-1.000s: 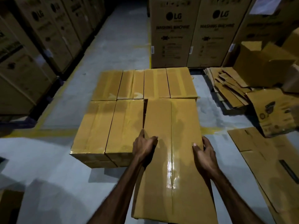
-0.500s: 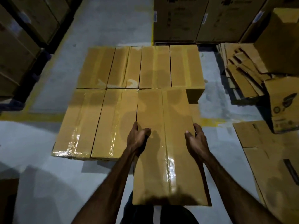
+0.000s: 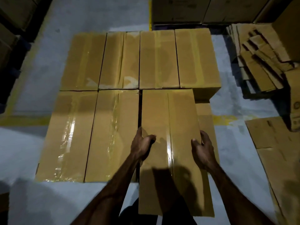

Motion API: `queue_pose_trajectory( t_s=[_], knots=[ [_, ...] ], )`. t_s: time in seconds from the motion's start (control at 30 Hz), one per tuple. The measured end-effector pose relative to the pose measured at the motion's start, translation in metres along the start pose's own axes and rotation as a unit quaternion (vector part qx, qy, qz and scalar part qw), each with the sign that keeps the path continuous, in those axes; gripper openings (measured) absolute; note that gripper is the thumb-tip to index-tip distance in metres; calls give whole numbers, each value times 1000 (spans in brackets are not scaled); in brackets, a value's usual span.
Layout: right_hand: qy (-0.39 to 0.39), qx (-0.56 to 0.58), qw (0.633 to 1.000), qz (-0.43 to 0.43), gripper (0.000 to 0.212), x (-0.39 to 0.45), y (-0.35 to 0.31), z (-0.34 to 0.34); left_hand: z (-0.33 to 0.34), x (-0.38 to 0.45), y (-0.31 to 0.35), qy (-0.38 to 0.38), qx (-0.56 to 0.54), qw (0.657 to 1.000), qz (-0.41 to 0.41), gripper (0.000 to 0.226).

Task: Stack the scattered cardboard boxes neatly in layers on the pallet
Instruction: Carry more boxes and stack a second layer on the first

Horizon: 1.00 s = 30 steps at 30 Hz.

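Both hands on one carton. My left hand (image 3: 141, 146) clamps the left long edge of the held box (image 3: 170, 143): thumb hooked over the top face, fingers down the side in the narrow gap beside the neighbouring box. Right hand (image 3: 202, 151) mirrors it on the right edge, thumb on top, fingers wrapped down the side. Grip: both closed on the box, no wider than the carton itself.

Held box lies lengthwise, far end just at the back row, near end overhanging toward me past the front edge of the stack. Taped seam runs down its middle, glossy.

Left of it, two front-row boxes (image 3: 90, 135) sit side by side, touching. Behind, a back row of four boxes (image 3: 141, 60), flush. A lower box (image 3: 205, 117) shows under the held box's right edge. Pallet itself hidden beneath.

Flattened cardboard (image 3: 258, 62) piled at far right on the grey floor (image 3: 40, 202); more sheets (image 3: 279, 151) near right.
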State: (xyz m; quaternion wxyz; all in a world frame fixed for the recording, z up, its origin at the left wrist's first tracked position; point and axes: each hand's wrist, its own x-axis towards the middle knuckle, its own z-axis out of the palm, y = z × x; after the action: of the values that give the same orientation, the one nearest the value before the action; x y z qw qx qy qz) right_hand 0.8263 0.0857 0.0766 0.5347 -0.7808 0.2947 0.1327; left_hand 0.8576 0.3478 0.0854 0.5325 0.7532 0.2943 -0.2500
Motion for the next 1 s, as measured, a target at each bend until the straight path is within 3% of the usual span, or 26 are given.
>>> queue_pose_trajectory(
  t_s=[0.1,0.27,0.43,0.53,0.63,0.73,1.0],
  knots=[
    [1,0,1000,3,60,30,16,14,9,27,-8,-3,-5,1000,-9,93],
    [-11,9,1000,-6,61,71,39,33,16,74,-26,-3,-35,997,-63,119],
    [-16,33,999,-20,60,90,48,46,17,93,-30,-15,-74,994,-80,112],
    [-15,33,999,-5,59,99,49,54,17,112,-40,-17,-89,992,-93,125],
    [-15,30,999,-11,63,105,54,60,19,123,-42,-6,-83,991,-102,120],
    [-18,43,999,-8,67,108,58,64,17,138,-48,-6,-46,994,-101,96],
    [-21,42,999,-7,63,125,58,76,12,198,-85,22,44,994,-101,82]
  ],
)
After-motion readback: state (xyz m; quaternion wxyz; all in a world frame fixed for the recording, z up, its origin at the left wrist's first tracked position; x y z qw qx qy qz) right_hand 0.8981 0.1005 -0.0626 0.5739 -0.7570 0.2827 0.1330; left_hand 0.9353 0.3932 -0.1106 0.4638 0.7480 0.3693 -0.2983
